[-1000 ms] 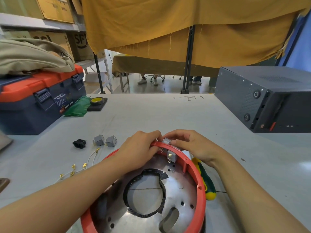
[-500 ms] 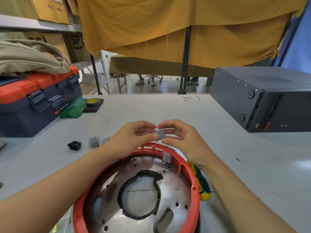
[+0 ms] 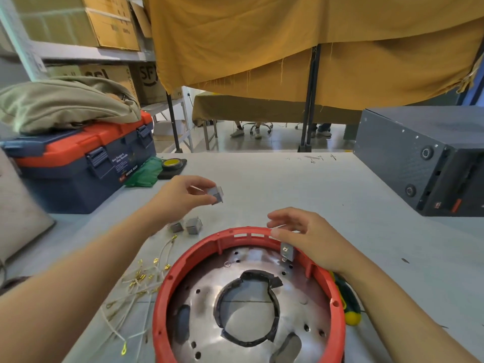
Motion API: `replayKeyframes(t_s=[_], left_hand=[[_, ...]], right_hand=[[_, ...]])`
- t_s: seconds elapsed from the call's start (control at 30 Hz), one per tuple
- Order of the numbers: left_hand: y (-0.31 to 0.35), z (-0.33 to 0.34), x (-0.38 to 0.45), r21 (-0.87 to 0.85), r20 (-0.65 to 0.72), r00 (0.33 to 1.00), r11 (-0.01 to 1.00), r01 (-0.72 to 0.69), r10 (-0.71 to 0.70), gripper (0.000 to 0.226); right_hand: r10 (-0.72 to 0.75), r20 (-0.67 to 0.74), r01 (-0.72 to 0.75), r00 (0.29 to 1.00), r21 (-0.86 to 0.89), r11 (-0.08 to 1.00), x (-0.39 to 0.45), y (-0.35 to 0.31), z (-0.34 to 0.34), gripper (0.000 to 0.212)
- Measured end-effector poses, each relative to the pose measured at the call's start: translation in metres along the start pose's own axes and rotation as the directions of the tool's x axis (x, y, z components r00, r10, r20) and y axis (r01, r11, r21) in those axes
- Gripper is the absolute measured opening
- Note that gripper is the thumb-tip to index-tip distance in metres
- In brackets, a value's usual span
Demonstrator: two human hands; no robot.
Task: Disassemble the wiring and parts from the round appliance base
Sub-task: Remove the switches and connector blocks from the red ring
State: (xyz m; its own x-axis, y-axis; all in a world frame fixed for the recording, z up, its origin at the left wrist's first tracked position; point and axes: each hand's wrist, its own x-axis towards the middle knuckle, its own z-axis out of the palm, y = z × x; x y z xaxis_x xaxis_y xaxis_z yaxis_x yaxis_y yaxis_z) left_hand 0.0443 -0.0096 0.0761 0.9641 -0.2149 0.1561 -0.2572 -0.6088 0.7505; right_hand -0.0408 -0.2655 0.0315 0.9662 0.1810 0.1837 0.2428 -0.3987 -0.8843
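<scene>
The round appliance base (image 3: 337,307), a red plastic ring around a shiny metal plate with a dark torn gasket, lies at the table's front. My left hand (image 3: 180,195) hovers above the table left of the ring and pinches a small grey switch block (image 3: 216,195). My right hand (image 3: 301,231) rests over the ring's far right rim with fingers loosely spread, beside another grey switch (image 3: 286,252) still mounted inside the rim. Two removed grey switches (image 3: 187,226) lie on the table. A tangle of white wires (image 3: 141,281) with brass terminals lies left of the ring.
A green and yellow screwdriver (image 3: 349,305) lies right of the ring, under my right forearm. A blue and orange toolbox (image 3: 78,163) with a beige bag on it stands at the left. A dark metal case (image 3: 424,158) stands at the right. Yellow tape (image 3: 172,163) sits near the toolbox.
The grey switch came off the rim, held by both hands. Now my left hand alone carries it leftward toward the loose switches, and my right hand has dropped back to the rim.
</scene>
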Motion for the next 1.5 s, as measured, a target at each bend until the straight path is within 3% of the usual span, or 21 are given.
replayKeyframes(t_s=[0.17, 0.33, 0.63, 0.73, 0.97, 1.13, 1.3, 1.5], left_hand=[[-0.024, 0.008, 0.005, 0.275, 0.086, 0.996, 0.961, -0.025, 0.001, 0.031], [-0.039, 0.024, 0.003, 0.407, 0.192, 0.980, 0.904, -0.136, 0.061, 0.031], [-0.038, 0.025, 0.006, 0.625, 0.186, 0.983, 0.773, -0.110, -0.010, 0.036], [-0.025, 0.027, 0.002, 0.559, 0.199, 0.978, 0.813, -0.164, 0.061, 0.042], [0.047, 0.044, -0.029, 0.235, 0.289, 0.917, 0.908, -0.348, 0.276, 0.021], [0.068, 0.069, -0.048, 0.190, 0.363, 0.879, 0.899, -0.395, 0.310, 0.023], [0.063, 0.079, -0.053, 0.161, 0.328, 0.896, 0.917, -0.365, 0.299, 0.022], [0.056, 0.085, -0.056, 0.067, 0.261, 0.907, 0.931, -0.359, 0.331, 0.019]], right_hand=[[0.029, -0.010, -0.029, 1.000, -0.023, 0.999, -0.001, 0.000, 0.001, 0.023], [0.049, -0.008, -0.049, 0.999, -0.015, 0.999, -0.002, -0.002, 0.001, 0.023], [0.061, -0.001, -0.061, 0.998, -0.074, 0.995, -0.003, -0.006, -0.002, 0.014], [0.066, 0.004, -0.065, 0.998, -0.089, 0.994, -0.005, -0.009, -0.004, 0.010], [0.062, -0.074, -0.079, 0.995, -0.244, 0.967, -0.007, -0.013, -0.014, 0.010], [0.095, 0.012, -0.082, 0.995, -0.396, 0.915, -0.010, -0.019, -0.026, 0.014], [0.134, 0.119, -0.059, 0.984, -0.492, 0.869, -0.018, -0.029, -0.031, 0.021], [0.113, 0.084, -0.026, 0.990, -0.681, 0.732, -0.022, -0.036, -0.018, 0.025]])
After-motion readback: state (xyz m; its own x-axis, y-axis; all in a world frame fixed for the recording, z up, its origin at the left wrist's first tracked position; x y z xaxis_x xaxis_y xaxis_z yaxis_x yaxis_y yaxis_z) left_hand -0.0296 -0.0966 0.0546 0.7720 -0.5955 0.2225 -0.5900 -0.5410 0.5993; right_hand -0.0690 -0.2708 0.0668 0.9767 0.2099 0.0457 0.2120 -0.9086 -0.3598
